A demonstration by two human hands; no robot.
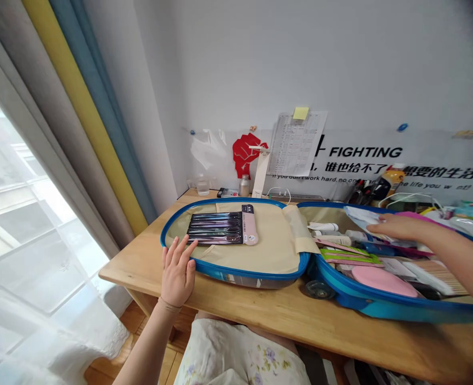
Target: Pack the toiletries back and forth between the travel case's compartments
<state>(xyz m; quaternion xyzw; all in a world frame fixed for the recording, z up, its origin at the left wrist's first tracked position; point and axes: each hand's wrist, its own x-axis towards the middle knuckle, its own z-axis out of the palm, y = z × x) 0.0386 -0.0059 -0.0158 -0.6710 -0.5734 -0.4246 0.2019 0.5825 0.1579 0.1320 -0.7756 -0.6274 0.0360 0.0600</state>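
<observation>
A blue suitcase lies open on the wooden desk. In its left half, on the beige lining, rests a pack of toothbrushes with a pink card end. My left hand lies with fingers spread on the suitcase's left front rim, its fingertips near the pack. Over the filled right half, my right hand has its fingers closed on a white and pale blue packet. Below it are a green and pink packet, a pink oval item and white tubes.
Behind the suitcase stand a white lamp, a small bottle, a clear cup and an orange-labelled bottle. Papers hang on the wall. Curtains and a window are at the left.
</observation>
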